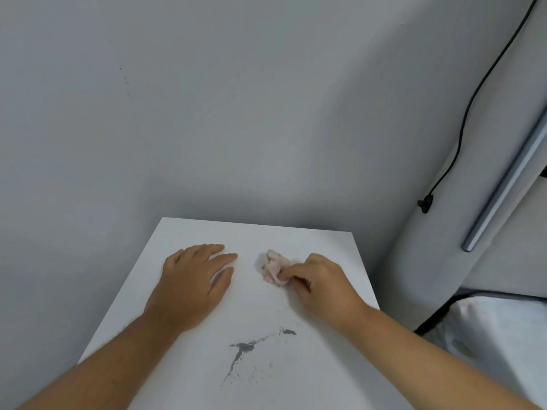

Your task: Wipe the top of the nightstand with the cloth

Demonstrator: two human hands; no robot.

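**Nightstand wipe: grey stain not yet reached**

Nearest the person, at about 6 o'clock on the white nightstand top [310, 247]: a dark grey smear [245, 347], splashed and streaky, with fine specks trailing off toward 7 o'clock and a smaller blot out at 4 o'clock from it. Looks unwiped.

Mid-surface, 9 o'clock side: left hand [189, 282] lies flat, palm down, fingers extended and nearly together, holding nothing. Judged to be bracing.

Mid-surface, 3 o'clock side: right hand [322, 288] curled closed, fingertips pinching a small crumpled pinkish cloth [275, 267]. Cloth is bunched into a wad, touching the top, and pokes out of the hand toward 10 o'clock. It sits between the two hands, well beyond the stain.

Far edge, 12 o'clock: top looks clean and bare up to the grey wall [207, 113]. At 2 o'clock a black cable [461, 128] hangs down the wall; a bed corner shows at 4 o'clock.

Progress, by judgement: cloth is in hand and on the surface, but the main mess is left. Most of the job remains; cannot tell whether the far half has been wiped.
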